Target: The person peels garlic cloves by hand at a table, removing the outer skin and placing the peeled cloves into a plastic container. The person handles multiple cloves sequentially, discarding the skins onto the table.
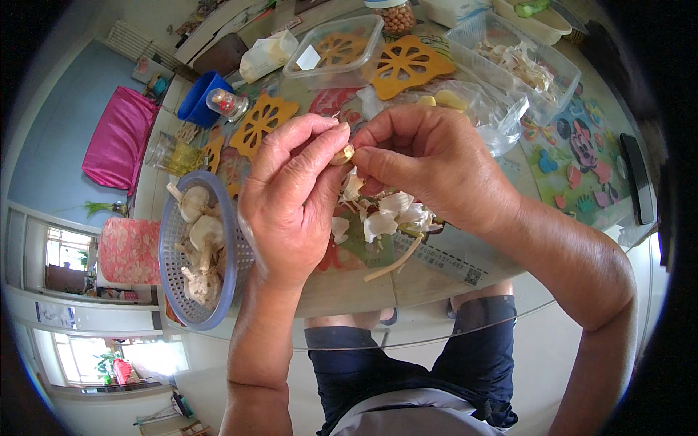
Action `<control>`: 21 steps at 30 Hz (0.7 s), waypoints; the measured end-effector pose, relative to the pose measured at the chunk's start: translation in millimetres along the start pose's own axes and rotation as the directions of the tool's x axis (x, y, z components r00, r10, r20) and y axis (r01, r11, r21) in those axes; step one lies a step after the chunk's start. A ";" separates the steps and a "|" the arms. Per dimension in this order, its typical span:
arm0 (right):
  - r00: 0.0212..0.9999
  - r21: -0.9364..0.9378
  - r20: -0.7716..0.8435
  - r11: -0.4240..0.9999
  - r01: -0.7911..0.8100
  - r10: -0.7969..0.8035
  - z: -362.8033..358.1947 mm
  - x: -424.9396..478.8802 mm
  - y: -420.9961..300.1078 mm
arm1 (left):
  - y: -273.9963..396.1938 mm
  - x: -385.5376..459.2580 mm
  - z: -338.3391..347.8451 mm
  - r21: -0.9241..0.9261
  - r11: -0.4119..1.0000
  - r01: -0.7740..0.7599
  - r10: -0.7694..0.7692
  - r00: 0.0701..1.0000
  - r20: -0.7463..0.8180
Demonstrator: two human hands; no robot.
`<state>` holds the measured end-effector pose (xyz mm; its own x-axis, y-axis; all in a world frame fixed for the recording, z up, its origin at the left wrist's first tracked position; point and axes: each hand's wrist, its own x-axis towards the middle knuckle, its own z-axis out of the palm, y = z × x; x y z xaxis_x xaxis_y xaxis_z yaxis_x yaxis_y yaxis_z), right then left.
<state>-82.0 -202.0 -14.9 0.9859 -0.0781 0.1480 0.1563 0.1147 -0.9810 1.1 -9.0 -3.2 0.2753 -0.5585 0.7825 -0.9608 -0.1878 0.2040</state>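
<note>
My left hand (297,196) holds a garlic clove (342,155) between thumb and fingertips, above the table. Its skin is partly off and pale flesh shows. From the right, the thumb and forefinger of my right hand (431,158) pinch the clove's edge; what exactly lies between those fingertips is hidden. Below both hands lie loose white garlic skins (380,224) and a dry garlic stalk (393,260). Beside my left wrist stands a purple plastic basket (234,240) with several whole garlic bulbs (206,233). Beyond my right hand, peeled cloves (450,100) rest on a clear plastic bag (499,117).
A clear tray of garlic skins (523,65), a clear plastic box (332,71) and a jar of nuts (398,19) stand at the back. At the left are a glass of yellowish liquid (177,155) and a blue container (200,98). A phone (637,180) lies near the right edge.
</note>
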 end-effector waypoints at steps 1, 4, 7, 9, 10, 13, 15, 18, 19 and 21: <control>1.000 0.000 -0.001 1.000 0.001 -0.001 -0.1 -0.5 -1.0 | 0.2 0.0 0.4 0.004 1.000 -0.006 0.006 1.000 0.000; 0.999 -0.009 -0.016 0.999 -0.039 0.039 -0.8 -2.2 -3.8 | -0.6 0.8 0.8 0.023 0.999 -0.035 0.035 0.999 0.019; 0.999 -0.001 -0.015 0.999 -0.045 0.045 -1.2 -1.7 -3.8 | -1.5 1.4 0.8 0.039 0.998 -0.047 0.046 0.998 0.035; 0.999 0.015 0.007 0.999 -0.047 0.047 -2.0 0.7 -2.4 | -1.5 1.3 1.5 0.036 0.998 -0.047 0.046 0.998 0.035; 1.000 -0.011 0.009 1.000 -0.005 0.005 -2.1 1.0 -1.4 | -1.4 1.2 1.8 0.038 0.998 -0.046 0.045 0.998 0.040; 0.999 -0.056 0.011 0.998 0.032 -0.032 -3.1 1.4 0.4 | -1.3 0.6 2.2 0.048 0.998 -0.046 0.044 0.998 0.043; 0.999 -0.028 0.036 0.999 0.015 -0.014 -4.8 0.9 -0.5 | -1.9 0.0 2.5 0.064 0.996 -0.062 0.059 0.997 0.050; 0.997 -0.212 0.081 0.977 0.017 0.000 -6.9 -0.2 -5.0 | -3.1 -1.4 4.5 0.054 0.996 -0.069 0.065 0.995 0.069; 0.994 -0.255 0.105 0.967 0.008 0.019 -7.6 -0.4 -7.2 | -3.4 -2.0 5.4 0.044 0.997 -0.069 0.065 0.995 0.076; 0.985 -0.357 0.159 0.934 -0.001 0.062 -10.4 0.6 -12.3 | -4.1 -2.8 6.2 0.023 0.997 -0.075 0.073 0.994 0.079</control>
<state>-83.9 -213.7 -4.1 0.9905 0.0881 0.1052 0.1239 -0.2460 -0.9613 4.4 -11.6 -9.9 0.2059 -0.6332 0.7461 -0.9778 -0.1635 0.1311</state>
